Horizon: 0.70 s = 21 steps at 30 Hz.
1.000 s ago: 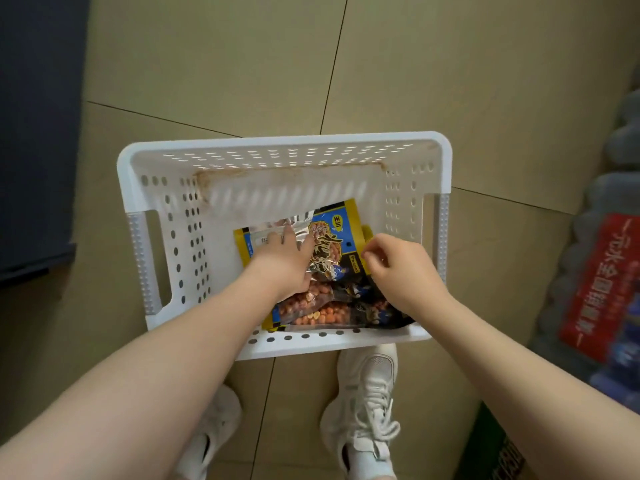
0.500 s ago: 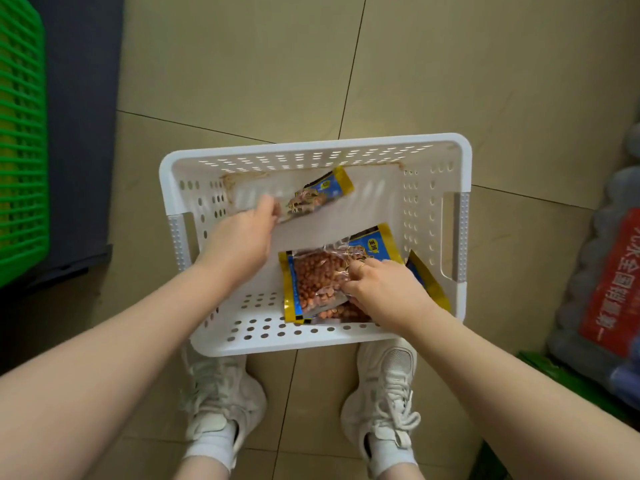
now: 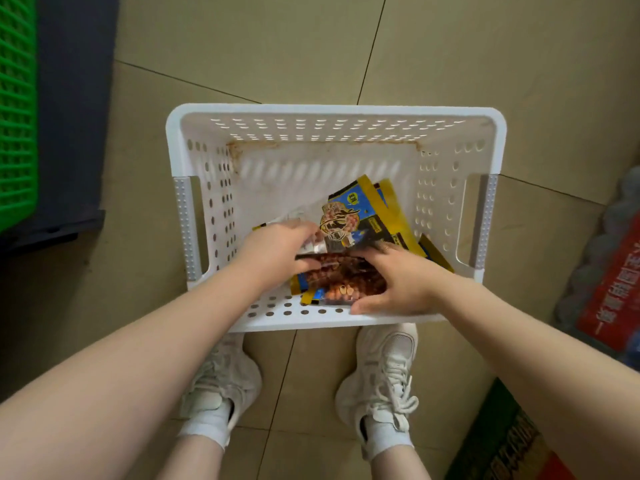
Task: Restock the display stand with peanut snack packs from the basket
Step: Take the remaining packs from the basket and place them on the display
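Observation:
A white perforated basket [image 3: 332, 114] sits on the tiled floor in front of my feet. Inside its near right part lie several blue and yellow peanut snack packs [image 3: 356, 216], some with clear windows showing peanuts. My left hand [image 3: 277, 251] is in the basket, fingers curled on the clear end of the upper pack. My right hand [image 3: 398, 282] lies spread over the lower packs [image 3: 341, 277], thumb at the basket's near wall, fingers around their right side. The display stand is not in view.
A green crate [image 3: 17, 109] stands at the far left on a dark platform [image 3: 74, 133]. Shrink-wrapped water bottles with a red label [image 3: 613, 282] stand at the right edge. A green box corner [image 3: 502, 441] shows bottom right. My white shoes [image 3: 381, 382] are just behind the basket.
My left hand came back down from the basket's far left with its pack and now meets the right hand over the pile. The packs are bunched together at the near right.

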Each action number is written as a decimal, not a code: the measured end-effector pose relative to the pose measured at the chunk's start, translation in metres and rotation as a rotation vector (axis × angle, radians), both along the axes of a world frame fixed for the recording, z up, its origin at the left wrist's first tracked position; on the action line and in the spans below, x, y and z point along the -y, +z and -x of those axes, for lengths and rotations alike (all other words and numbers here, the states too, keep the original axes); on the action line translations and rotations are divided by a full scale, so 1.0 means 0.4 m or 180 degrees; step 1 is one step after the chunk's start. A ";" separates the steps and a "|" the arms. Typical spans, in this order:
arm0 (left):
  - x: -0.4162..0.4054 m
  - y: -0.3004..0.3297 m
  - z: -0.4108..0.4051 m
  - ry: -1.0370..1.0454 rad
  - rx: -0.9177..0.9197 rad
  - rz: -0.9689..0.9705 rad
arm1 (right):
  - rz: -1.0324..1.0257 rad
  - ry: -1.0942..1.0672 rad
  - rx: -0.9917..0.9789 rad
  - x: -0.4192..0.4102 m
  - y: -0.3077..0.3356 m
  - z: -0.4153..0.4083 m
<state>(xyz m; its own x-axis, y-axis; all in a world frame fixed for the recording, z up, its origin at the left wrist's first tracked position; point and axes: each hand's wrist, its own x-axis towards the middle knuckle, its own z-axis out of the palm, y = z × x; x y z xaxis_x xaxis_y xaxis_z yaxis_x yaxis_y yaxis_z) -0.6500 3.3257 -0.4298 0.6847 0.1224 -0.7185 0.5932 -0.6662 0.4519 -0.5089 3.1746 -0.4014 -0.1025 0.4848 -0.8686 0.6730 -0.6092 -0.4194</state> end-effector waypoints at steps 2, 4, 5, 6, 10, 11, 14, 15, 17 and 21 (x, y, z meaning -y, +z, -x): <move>0.014 -0.003 0.004 -0.0134 0.0090 -0.0138 | 0.0044 0.0437 0.0161 0.005 0.010 -0.031; 0.010 -0.004 0.006 -0.0098 0.0211 -0.0195 | -0.0115 0.1105 0.0499 0.013 0.015 -0.051; 0.006 -0.004 0.007 -0.0114 0.0261 -0.0214 | -0.0388 0.1331 0.0668 0.017 0.016 -0.051; 0.002 -0.005 0.008 -0.0147 0.0296 -0.0246 | -0.0717 0.1535 0.0799 0.020 0.015 -0.046; 0.006 -0.003 0.021 -0.0229 0.0413 -0.0455 | -0.1293 0.1829 0.1244 0.033 -0.024 -0.031; 0.015 -0.001 0.025 -0.0243 0.0400 -0.0435 | -0.1308 0.1844 0.1277 0.038 -0.037 -0.029; 0.049 0.002 0.028 -0.0362 0.0210 -0.0262 | -0.1478 0.1793 0.1488 0.031 -0.037 -0.014; 0.060 -0.004 0.029 -0.0418 0.0114 -0.0212 | -0.1560 0.1707 0.1531 0.032 -0.037 -0.009; 0.065 -0.011 0.030 -0.0286 -0.0021 -0.0062 | -0.1630 0.1390 0.1631 0.037 -0.034 -0.001; 0.046 -0.033 0.054 -0.0247 -0.0096 0.0100 | -0.1948 0.0842 0.1892 0.039 -0.028 -0.012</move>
<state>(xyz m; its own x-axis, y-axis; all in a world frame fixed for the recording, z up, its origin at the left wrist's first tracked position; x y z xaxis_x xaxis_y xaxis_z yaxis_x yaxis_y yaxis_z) -0.6715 3.3074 -0.4430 0.6693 0.0468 -0.7416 0.5539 -0.6966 0.4559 -0.5039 3.1589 -0.4124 0.1080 0.9053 -0.4109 0.9697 -0.1870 -0.1572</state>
